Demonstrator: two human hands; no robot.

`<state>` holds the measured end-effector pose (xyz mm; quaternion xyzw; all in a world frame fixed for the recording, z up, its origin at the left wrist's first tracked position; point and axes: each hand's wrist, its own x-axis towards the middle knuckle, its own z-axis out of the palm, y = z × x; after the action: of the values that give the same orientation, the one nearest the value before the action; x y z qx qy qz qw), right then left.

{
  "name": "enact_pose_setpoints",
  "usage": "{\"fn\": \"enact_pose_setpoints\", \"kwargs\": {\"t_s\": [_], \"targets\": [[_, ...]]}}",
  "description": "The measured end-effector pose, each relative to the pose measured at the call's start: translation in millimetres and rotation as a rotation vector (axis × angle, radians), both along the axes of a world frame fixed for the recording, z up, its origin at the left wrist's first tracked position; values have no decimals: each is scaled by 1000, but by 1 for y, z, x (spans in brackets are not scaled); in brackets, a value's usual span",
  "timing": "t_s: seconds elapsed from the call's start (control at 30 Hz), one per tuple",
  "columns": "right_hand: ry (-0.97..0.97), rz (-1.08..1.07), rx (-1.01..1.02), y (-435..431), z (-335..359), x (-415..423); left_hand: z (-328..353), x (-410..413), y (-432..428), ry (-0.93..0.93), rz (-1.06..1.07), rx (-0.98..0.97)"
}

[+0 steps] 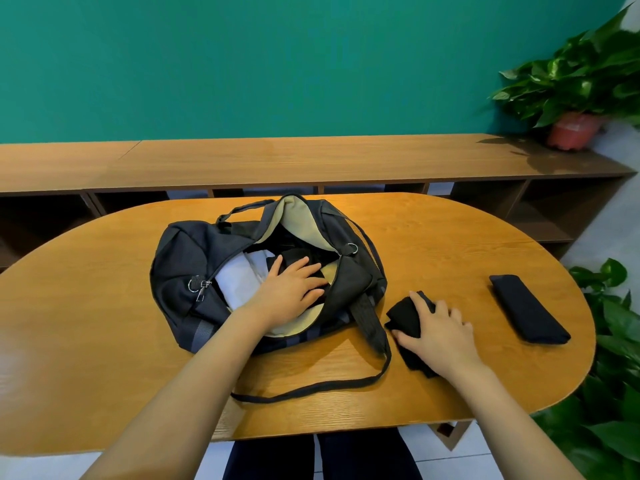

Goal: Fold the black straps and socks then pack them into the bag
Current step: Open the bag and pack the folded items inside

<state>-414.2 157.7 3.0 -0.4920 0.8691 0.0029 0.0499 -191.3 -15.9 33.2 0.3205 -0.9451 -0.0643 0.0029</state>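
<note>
A dark navy duffel bag [187, 258] lies unzipped on the wooden table, its beige lining showing. My left hand [291, 289] lies flat inside the opening, fingers straight, pressing a black folded item [298, 258] down beside white cloth [239, 278]. To the right of the bag, my right hand [440, 327] rests on a bunched black fabric piece [405, 317] on the table, fingers spread over it. Farther right lies a neatly folded black piece [526, 308], untouched.
The bag's long shoulder strap [311, 386] loops across the table toward me. The oval table's edge [346, 431] runs near my legs. A low wooden shelf [311, 161] lines the green wall. Potted plants stand at the back right [575, 129] and right [609, 375].
</note>
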Motion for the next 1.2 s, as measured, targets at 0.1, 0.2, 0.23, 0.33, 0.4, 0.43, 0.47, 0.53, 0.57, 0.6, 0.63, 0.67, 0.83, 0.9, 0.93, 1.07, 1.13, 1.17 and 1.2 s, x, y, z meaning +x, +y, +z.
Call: {"fn": "enact_pose_setpoints", "kwargs": {"t_s": [0.1,0.2,0.23,0.33,0.4,0.43,0.47,0.53,0.57,0.6,0.63,0.67,0.83,0.9,0.93,1.07,1.13,1.17,1.2], "targets": [[1,-12,-152,0,-2,8,-3,8,-4,-36,-24,-50],[-165,-55,-324,2,8,7,-6,13,-2,-42,-22,-81],[-244,-78,-439,1,16,8,-7,14,-1,-48,-21,-91],[-591,-106,-825,-19,54,24,-6,13,-1,-54,-13,-95],[-916,-21,-906,-48,80,49,-5,12,0,-49,-6,-82],[-1072,26,-871,-65,87,62,-5,11,0,-44,-4,-80],[-1197,47,-796,-83,89,75,-5,11,1,-39,-1,-79],[-1272,57,-629,-117,80,93,-2,13,3,-33,4,-75],[-1199,60,-570,-130,71,95,-1,15,3,-34,10,-69],[-1050,63,-515,-141,62,93,0,17,3,-39,16,-56],[-861,60,-464,-147,53,89,1,20,3,-45,19,-36],[-681,44,-417,-149,46,84,2,22,3,-42,20,-12],[-455,130,-85,-150,30,95,9,26,-4,53,-5,103],[-595,181,-84,-146,37,95,15,27,-6,91,19,157],[-647,215,-133,-140,41,91,18,27,-5,117,45,188],[-499,367,-483,-100,53,65,32,21,1,364,142,-16],[-290,401,-514,-81,49,52,36,6,5,563,65,-131],[-179,414,-466,-76,45,44,36,-4,6,580,9,-111],[-92,423,-396,-71,40,38,32,-13,5,521,-40,-62]]}}
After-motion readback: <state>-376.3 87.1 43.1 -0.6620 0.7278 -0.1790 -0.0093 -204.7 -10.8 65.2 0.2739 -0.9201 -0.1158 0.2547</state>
